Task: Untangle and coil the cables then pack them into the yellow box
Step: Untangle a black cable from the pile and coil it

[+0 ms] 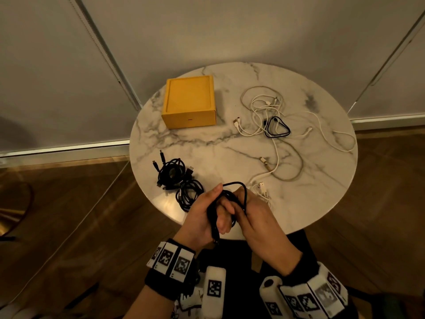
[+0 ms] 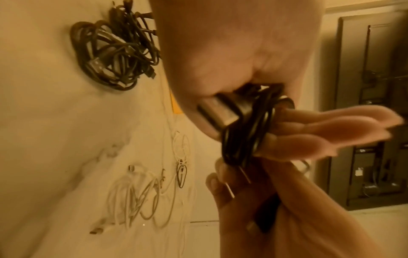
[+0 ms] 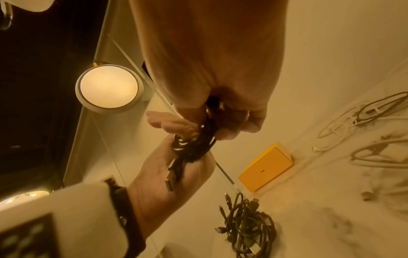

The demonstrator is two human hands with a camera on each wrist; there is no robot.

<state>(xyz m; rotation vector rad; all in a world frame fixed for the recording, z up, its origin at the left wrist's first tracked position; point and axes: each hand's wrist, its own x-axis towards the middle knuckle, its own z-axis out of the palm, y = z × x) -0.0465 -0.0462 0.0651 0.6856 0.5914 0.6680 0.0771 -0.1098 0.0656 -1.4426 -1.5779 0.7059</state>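
We hold a black cable in both hands, out past the near edge of the marble table. Our left hand has the cable wound in several loops around its straight fingers, and the thumb presses the strands against the palm, so this hand grasps the coil. A plug at one end of the cable lies along the left palm, pointing at the wrist. Our right hand closes round the loose run of the same cable just beside the coil, and one loop arches up between the two hands. The wrist views are blurred, so we cannot quite tell which right fingers do the pinching.

The yellow box stands on the far side of the table from us, its lid shut, well apart from our hands. Between the box and our hands, nearer to us and a little to the box's left, lies a pile of black cables, with plugs sticking out toward the box. To the right of the box a tangle of white cables sprawls over the table, with a small black loop lying on it; one white strand trails back from there to the table edge beside our right hand
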